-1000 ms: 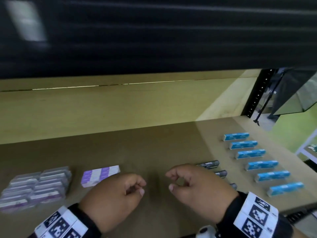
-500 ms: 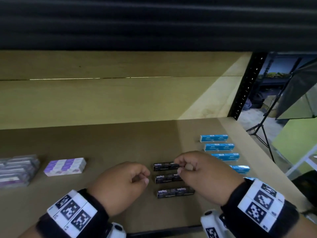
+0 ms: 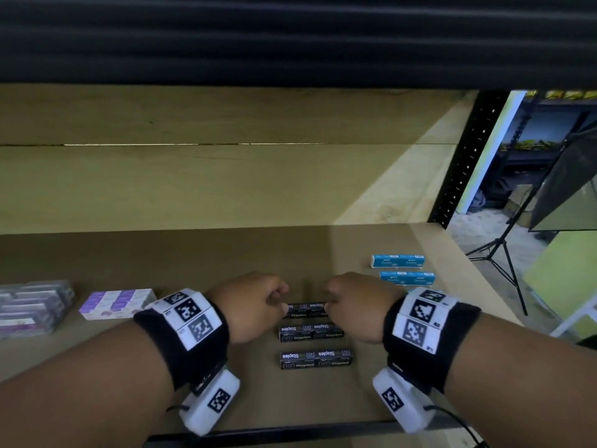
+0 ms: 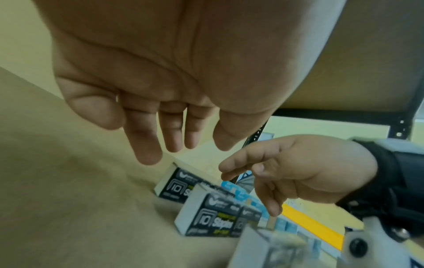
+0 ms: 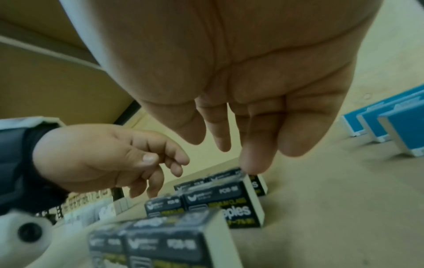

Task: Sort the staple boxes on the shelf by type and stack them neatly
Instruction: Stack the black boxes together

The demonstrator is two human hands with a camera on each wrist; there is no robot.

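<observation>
Three rows of black staple boxes lie side by side mid-shelf: the far row (image 3: 305,310), the middle row (image 3: 310,332) and the near row (image 3: 315,358). My left hand (image 3: 281,302) hovers at the far row's left end and my right hand (image 3: 328,302) at its right end. In the left wrist view my left hand (image 4: 183,145) hangs with relaxed fingers above the black boxes (image 4: 207,217), holding nothing. In the right wrist view my right hand (image 5: 229,145) is likewise loose, one fingertip (image 5: 252,168) at the top edge of a black box (image 5: 229,203); contact is unclear.
Blue staple boxes (image 3: 397,260) lie in a column at the right, partly behind my right wrist. A purple-and-white box (image 3: 118,302) and a clear-wrapped stack (image 3: 32,305) sit at the left. The shelf's back wall (image 3: 226,189) and a black upright post (image 3: 465,163) bound the space.
Both arms have reached further into the shelf. My left hand has moved right to the far black row's left end, and both hands now flank that row.
</observation>
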